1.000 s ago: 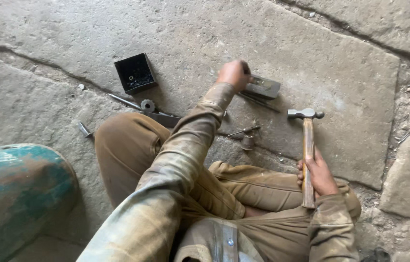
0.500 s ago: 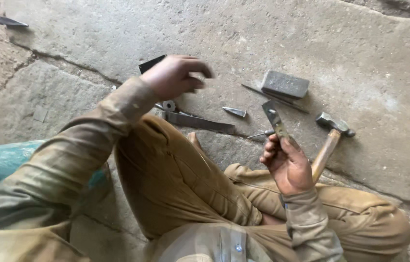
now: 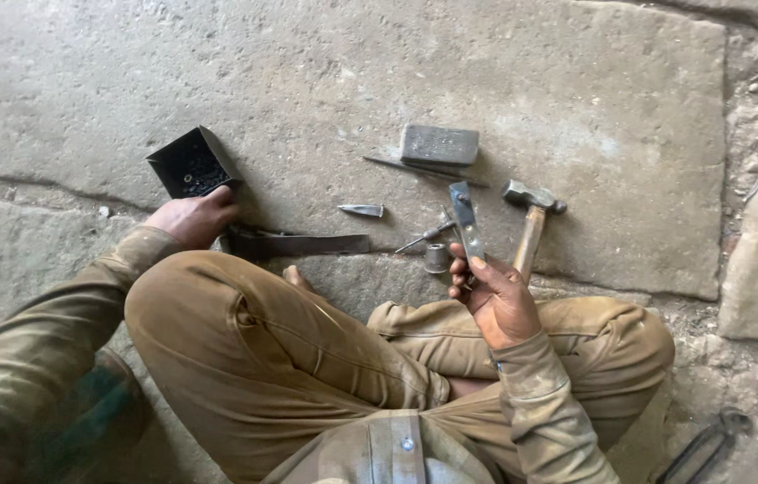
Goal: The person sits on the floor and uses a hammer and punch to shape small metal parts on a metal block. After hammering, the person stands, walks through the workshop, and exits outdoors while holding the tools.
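I sit cross-legged on a stone floor. My right hand (image 3: 493, 291) grips a short flat metal strip (image 3: 466, 218), held upright above my knee. My left hand (image 3: 195, 220) rests low on the floor beside a small black square tray (image 3: 189, 161) of tiny dark bits, its fingers curled at the tray's near corner and next to a long dark metal bar (image 3: 298, 244); whether it holds anything I cannot tell. A hammer (image 3: 529, 224) with a wooden handle lies just right of the strip.
A grey metal block (image 3: 439, 144) lies on a thin rod further out. A small pointed metal piece (image 3: 362, 211), a thin punch (image 3: 424, 237) and a small metal cup (image 3: 436, 258) lie between the hands. Dark tongs (image 3: 706, 445) show at the lower right. Cracked slabs surround me.
My left hand has dropped from above the floor down to the black tray. The right hand still holds the metal strip, and the view has swung right.
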